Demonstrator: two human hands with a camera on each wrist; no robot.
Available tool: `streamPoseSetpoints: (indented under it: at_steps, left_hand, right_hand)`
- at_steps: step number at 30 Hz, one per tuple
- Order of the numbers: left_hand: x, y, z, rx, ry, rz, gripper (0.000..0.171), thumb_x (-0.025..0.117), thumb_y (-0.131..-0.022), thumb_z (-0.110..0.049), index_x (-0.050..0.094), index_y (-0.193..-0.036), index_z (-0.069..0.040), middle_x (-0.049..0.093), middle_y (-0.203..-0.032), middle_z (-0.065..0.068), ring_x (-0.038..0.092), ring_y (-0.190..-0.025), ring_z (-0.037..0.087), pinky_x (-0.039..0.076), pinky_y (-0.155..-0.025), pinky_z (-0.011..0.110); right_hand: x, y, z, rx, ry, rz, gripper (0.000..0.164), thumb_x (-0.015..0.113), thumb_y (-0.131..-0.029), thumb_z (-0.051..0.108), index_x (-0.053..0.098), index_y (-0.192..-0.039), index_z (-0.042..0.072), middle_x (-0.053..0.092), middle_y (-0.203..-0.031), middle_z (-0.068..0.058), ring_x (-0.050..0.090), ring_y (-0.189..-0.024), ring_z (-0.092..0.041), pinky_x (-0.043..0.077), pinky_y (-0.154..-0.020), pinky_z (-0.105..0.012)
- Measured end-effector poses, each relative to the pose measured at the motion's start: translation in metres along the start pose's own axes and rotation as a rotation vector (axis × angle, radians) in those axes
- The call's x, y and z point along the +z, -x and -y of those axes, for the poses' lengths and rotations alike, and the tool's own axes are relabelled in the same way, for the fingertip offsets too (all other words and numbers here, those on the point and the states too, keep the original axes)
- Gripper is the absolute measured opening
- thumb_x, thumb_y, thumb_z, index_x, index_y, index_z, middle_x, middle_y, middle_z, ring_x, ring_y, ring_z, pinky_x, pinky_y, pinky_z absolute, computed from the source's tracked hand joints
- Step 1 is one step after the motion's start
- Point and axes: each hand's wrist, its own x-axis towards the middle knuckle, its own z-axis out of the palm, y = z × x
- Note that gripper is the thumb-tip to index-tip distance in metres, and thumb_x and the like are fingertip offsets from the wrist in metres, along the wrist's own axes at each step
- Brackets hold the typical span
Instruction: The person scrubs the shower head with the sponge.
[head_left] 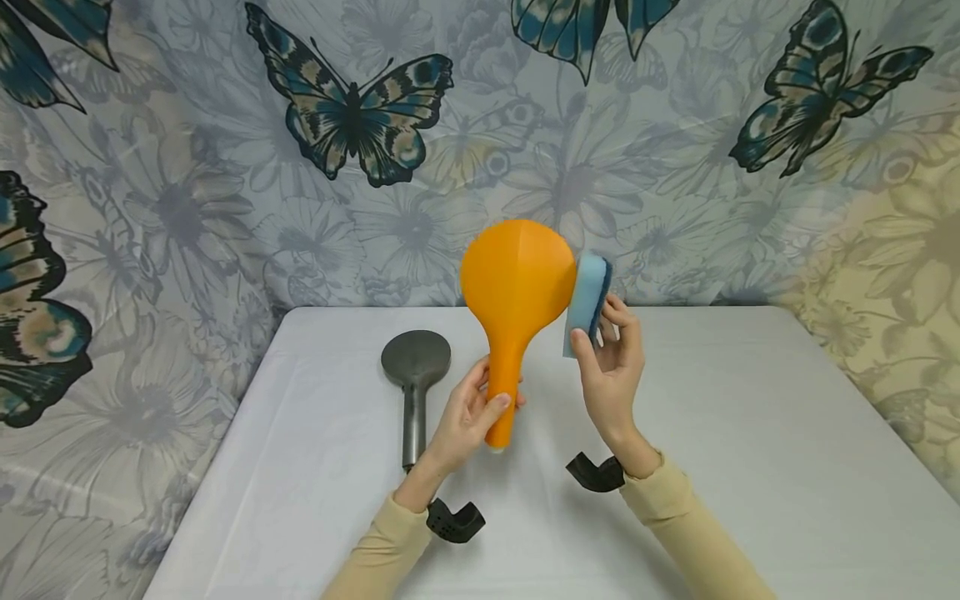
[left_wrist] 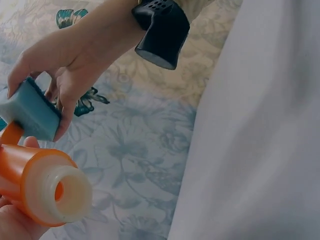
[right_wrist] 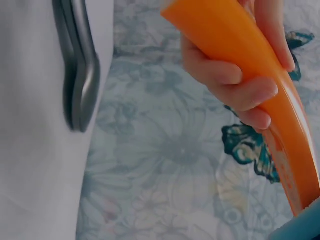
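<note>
My left hand (head_left: 467, 421) grips an orange hand shower head (head_left: 517, 283) by its handle, head up and raised over the table. The handle's lower end shows a hollow whitish connector (left_wrist: 72, 195) in the left wrist view. In my right hand (head_left: 617, 375), a light blue sponge (head_left: 583, 300) with a darker blue scouring side is pinched between thumb and fingers. The sponge's pale face is right at the right edge of the orange head. To the left of my left hand, a grey shower head (head_left: 416, 358) lies on the table.
A white cloth covers the table (head_left: 750, 417). Behind it hangs a floral backdrop (head_left: 420, 225) with butterflies. Black curved pieces (head_left: 596, 472) sit at both wrists. Part of my left forearm overlaps the grey shower head's handle end in the head view.
</note>
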Motion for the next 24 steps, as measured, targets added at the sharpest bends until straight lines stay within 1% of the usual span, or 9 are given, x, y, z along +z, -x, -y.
streamPoseSetpoints:
  at_steps: [3, 5, 9, 11, 13, 17, 20, 22, 24]
  left_hand:
    - [-0.004, -0.001, -0.002, 0.015, -0.034, 0.020, 0.044, 0.048, -0.095, -0.001, 0.032, -0.136, 0.002, 0.048, -0.113, 0.015, 0.058, -0.090, 0.016, 0.049, -0.084, 0.032]
    - [-0.007, -0.001, -0.004, 0.011, -0.054, 0.044, 0.045, 0.047, -0.095, 0.002, 0.031, -0.137, 0.002, 0.046, -0.113, 0.019, 0.058, -0.090, 0.016, 0.049, -0.084, 0.033]
    - [-0.016, 0.000, -0.006, -0.009, -0.076, 0.106, 0.048, 0.046, -0.094, 0.005, 0.029, -0.139, 0.002, 0.044, -0.112, 0.026, 0.059, -0.090, 0.017, 0.050, -0.085, 0.040]
    - [-0.021, 0.001, -0.007, -0.009, -0.102, 0.147, 0.048, 0.046, -0.094, 0.006, 0.030, -0.138, 0.003, 0.045, -0.111, 0.025, 0.058, -0.089, 0.018, 0.051, -0.082, 0.038]
    - [-0.024, 0.001, -0.007, 0.001, -0.130, 0.190, 0.046, 0.047, -0.094, 0.006, 0.031, -0.137, 0.004, 0.046, -0.108, 0.024, 0.057, -0.086, 0.018, 0.051, -0.076, 0.033]
    - [-0.025, 0.002, -0.004, 0.026, -0.158, 0.255, 0.046, 0.047, -0.093, 0.006, 0.032, -0.136, 0.006, 0.047, -0.108, 0.023, 0.055, -0.083, 0.019, 0.047, -0.065, 0.025]
    - [-0.022, 0.001, 0.000, 0.057, -0.141, 0.254, 0.046, 0.047, -0.093, 0.007, 0.031, -0.137, 0.006, 0.048, -0.106, 0.026, 0.055, -0.082, 0.020, 0.046, -0.060, 0.026]
    - [-0.020, 0.001, 0.001, 0.085, -0.128, 0.228, 0.046, 0.046, -0.092, 0.009, 0.032, -0.136, 0.007, 0.049, -0.101, 0.028, 0.055, -0.078, 0.020, 0.044, -0.056, 0.026]
    - [-0.019, 0.001, 0.003, 0.106, -0.120, 0.190, 0.045, 0.047, -0.092, 0.010, 0.033, -0.135, 0.007, 0.049, -0.098, 0.029, 0.055, -0.078, 0.019, 0.046, -0.058, 0.026]
  right_hand:
    - [-0.004, 0.000, 0.001, -0.007, 0.028, 0.010, 0.031, 0.059, -0.089, 0.003, 0.047, -0.114, -0.011, 0.043, -0.125, -0.014, 0.045, -0.118, -0.033, 0.045, -0.092, -0.031]
    - [-0.009, -0.005, 0.003, -0.018, 0.095, 0.010, 0.033, 0.056, -0.090, 0.004, 0.047, -0.118, -0.011, 0.048, -0.122, -0.012, 0.050, -0.110, -0.028, 0.045, -0.090, -0.028]
    - [-0.020, -0.023, 0.006, -0.020, 0.247, 0.017, 0.033, 0.049, -0.092, 0.002, 0.048, -0.123, -0.010, 0.056, -0.115, -0.003, 0.054, -0.096, -0.018, 0.043, -0.082, -0.025]
    - [-0.024, -0.035, 0.009, -0.018, 0.300, 0.036, 0.032, 0.048, -0.092, 0.000, 0.050, -0.123, -0.010, 0.057, -0.114, 0.000, 0.054, -0.093, -0.016, 0.043, -0.079, -0.023]
    - [-0.027, -0.048, 0.012, -0.010, 0.319, 0.064, 0.032, 0.047, -0.091, -0.001, 0.052, -0.123, -0.008, 0.058, -0.115, 0.000, 0.054, -0.092, -0.015, 0.043, -0.078, -0.021]
    - [-0.029, -0.070, 0.020, 0.008, 0.283, 0.122, 0.032, 0.049, -0.091, 0.000, 0.059, -0.121, -0.002, 0.060, -0.116, -0.003, 0.053, -0.093, -0.017, 0.044, -0.078, -0.020]
    - [-0.029, -0.077, 0.024, 0.033, 0.228, 0.144, 0.032, 0.051, -0.091, 0.001, 0.060, -0.121, 0.001, 0.059, -0.118, -0.005, 0.052, -0.096, -0.020, 0.044, -0.079, -0.021]
    - [-0.029, -0.076, 0.023, 0.038, 0.231, 0.137, 0.032, 0.051, -0.091, 0.002, 0.059, -0.123, 0.001, 0.058, -0.119, -0.005, 0.051, -0.098, -0.021, 0.044, -0.080, -0.021]
    - [-0.029, -0.071, 0.020, 0.037, 0.250, 0.121, 0.033, 0.051, -0.091, 0.002, 0.058, -0.124, 0.001, 0.058, -0.120, -0.005, 0.051, -0.100, -0.021, 0.044, -0.082, -0.022]
